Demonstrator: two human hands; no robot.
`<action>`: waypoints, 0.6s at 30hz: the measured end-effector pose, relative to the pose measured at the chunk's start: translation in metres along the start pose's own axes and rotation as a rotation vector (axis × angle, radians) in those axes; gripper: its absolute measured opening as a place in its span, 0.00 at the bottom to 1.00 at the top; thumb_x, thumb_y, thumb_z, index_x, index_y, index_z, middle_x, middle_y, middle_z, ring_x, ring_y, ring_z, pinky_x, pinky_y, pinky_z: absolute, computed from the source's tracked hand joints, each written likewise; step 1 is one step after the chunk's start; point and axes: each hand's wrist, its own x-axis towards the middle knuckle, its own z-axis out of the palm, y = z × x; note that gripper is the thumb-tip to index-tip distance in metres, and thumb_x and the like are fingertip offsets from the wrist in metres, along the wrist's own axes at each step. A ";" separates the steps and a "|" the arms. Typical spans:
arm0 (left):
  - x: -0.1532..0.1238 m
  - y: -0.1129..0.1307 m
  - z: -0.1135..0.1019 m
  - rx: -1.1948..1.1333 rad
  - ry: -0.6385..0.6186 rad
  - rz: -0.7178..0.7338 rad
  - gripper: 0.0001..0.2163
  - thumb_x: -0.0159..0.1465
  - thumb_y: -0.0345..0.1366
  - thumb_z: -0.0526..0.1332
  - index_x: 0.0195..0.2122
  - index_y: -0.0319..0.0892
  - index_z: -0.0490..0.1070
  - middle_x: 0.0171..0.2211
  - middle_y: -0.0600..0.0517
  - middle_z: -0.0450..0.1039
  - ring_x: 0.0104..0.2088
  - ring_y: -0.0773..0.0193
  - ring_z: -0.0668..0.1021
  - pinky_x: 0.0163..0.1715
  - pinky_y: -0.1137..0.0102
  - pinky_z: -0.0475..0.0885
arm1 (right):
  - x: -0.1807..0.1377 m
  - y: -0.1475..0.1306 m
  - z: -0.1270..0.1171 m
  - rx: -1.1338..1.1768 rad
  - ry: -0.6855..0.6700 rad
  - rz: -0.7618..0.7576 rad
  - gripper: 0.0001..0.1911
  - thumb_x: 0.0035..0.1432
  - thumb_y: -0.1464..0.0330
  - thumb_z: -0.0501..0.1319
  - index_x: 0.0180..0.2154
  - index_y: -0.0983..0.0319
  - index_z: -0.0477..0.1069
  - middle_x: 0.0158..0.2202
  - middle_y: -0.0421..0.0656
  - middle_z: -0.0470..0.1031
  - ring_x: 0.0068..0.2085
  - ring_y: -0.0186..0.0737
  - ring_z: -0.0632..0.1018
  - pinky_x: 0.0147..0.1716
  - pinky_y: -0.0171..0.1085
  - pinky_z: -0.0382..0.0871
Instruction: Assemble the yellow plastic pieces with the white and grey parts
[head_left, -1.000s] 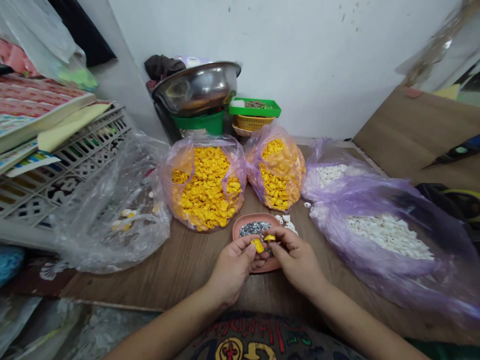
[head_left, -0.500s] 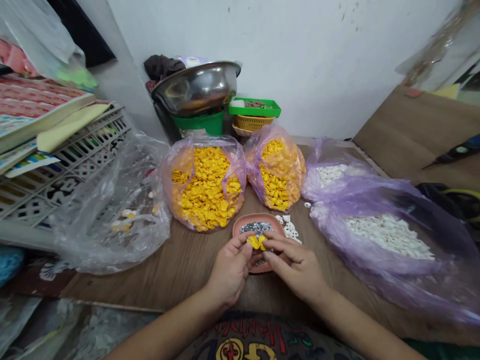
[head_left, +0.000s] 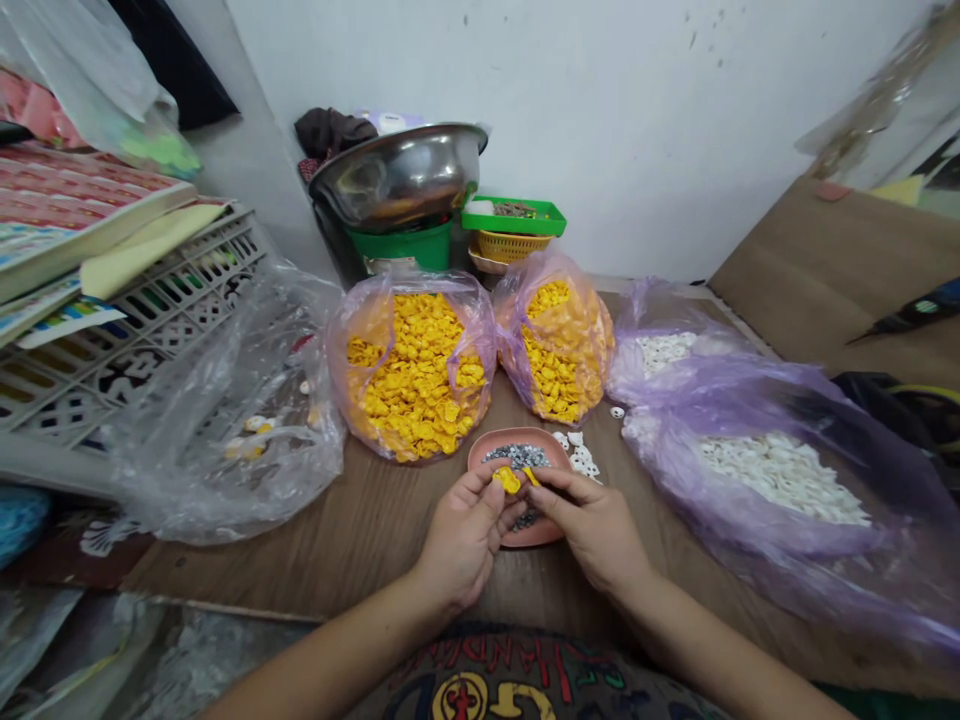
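Note:
Between thumb and fingers, my left hand pinches a small yellow plastic piece. My right hand grips a second yellow piece, seen nearly edge-on, a short gap away from the first. Both hands are over the near part of a pink dish that holds small silvery-grey bits. Several small white pieces lie on the table just right of the dish. Behind it stand two purple-tinted plastic bags full of yellow pieces, one at left and one at right.
Purple bags with white pieces spread over the right side. At left lie a clear plastic bag and a grey crate. A metal bowl and a green tray stand at the back. A screwdriver-like tool is far right.
The yellow pieces, together between my fingertips before, are now apart, one in each hand. My right hand has turned slightly and drawn a little to the right.

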 end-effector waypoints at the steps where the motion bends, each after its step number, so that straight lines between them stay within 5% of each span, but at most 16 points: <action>1: 0.000 0.000 0.000 0.002 0.004 0.001 0.15 0.42 0.35 0.70 0.32 0.39 0.72 0.30 0.50 0.78 0.31 0.68 0.77 0.32 0.76 0.71 | 0.001 0.001 0.000 0.064 -0.014 0.070 0.10 0.43 0.67 0.63 0.33 0.58 0.76 0.34 0.42 0.79 0.36 0.42 0.78 0.40 0.43 0.71; 4: 0.002 -0.002 -0.003 0.028 0.009 0.015 0.15 0.41 0.35 0.70 0.31 0.39 0.73 0.30 0.51 0.78 0.31 0.68 0.77 0.33 0.75 0.71 | 0.002 0.001 0.001 0.128 0.005 0.139 0.11 0.42 0.66 0.64 0.32 0.59 0.77 0.32 0.42 0.79 0.35 0.42 0.78 0.39 0.43 0.72; 8: 0.003 -0.007 -0.006 0.116 0.001 0.079 0.14 0.43 0.36 0.69 0.32 0.40 0.73 0.31 0.51 0.77 0.32 0.68 0.76 0.35 0.74 0.70 | -0.001 -0.007 0.000 -0.061 0.085 -0.119 0.08 0.43 0.69 0.64 0.30 0.57 0.77 0.32 0.41 0.78 0.35 0.41 0.77 0.38 0.41 0.72; 11: 0.003 -0.008 -0.006 0.181 0.007 0.118 0.13 0.43 0.36 0.69 0.31 0.40 0.74 0.31 0.51 0.77 0.32 0.67 0.76 0.35 0.72 0.70 | -0.003 -0.015 0.000 -0.198 0.002 -0.309 0.08 0.46 0.71 0.62 0.31 0.55 0.77 0.32 0.41 0.78 0.35 0.39 0.77 0.36 0.39 0.72; 18: 0.002 -0.005 -0.003 0.259 0.064 0.150 0.12 0.42 0.34 0.69 0.29 0.40 0.75 0.28 0.51 0.77 0.31 0.65 0.76 0.35 0.70 0.69 | -0.003 -0.015 0.000 -0.336 -0.076 -0.437 0.10 0.50 0.71 0.60 0.34 0.52 0.76 0.32 0.40 0.77 0.35 0.38 0.76 0.37 0.39 0.71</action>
